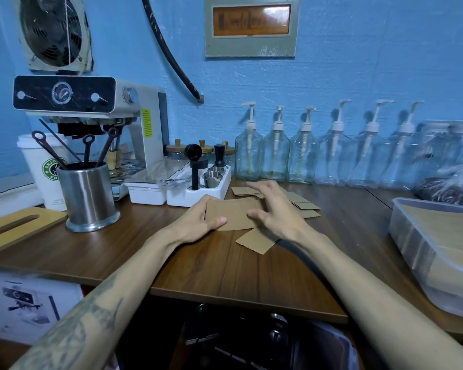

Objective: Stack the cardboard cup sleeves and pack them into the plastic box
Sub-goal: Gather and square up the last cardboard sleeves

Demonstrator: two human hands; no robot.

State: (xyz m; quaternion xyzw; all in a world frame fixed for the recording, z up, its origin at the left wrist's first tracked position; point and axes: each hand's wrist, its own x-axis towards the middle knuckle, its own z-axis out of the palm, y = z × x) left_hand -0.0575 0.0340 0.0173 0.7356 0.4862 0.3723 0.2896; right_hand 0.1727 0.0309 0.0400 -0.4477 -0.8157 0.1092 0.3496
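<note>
Tabletop (251, 276), brown wood, carries everything. Plastic box (406, 236) at far right edge, well apart from the hands, already holds a flat layer of brown card.

Espresso machine (91, 102) back left; row of pump bottles (278, 153) along the wall; steel utensil pot (87, 196) and white accessory tray (198, 193) just left of the work.

Step in hand, as I judge it: gathering and squaring the stack, packing not yet begun. Cardboard sleeves (233, 213) lie mid-tabletop; loose ones (302, 204) fan out behind, one more (255, 240) sits nearer, partly under the right wrist.

Left hand (198, 222) grips the stack's left edge, thumb on top. Right hand (273, 206) hovers over the right part, fingers spread and uncurled, holding nothing; contact unclear.

Next: draw loose sleeves onto the stack, align edges. Path rightward to the box looks unobstructed; dark cable (302, 260) by the right forearm could snag.
</note>
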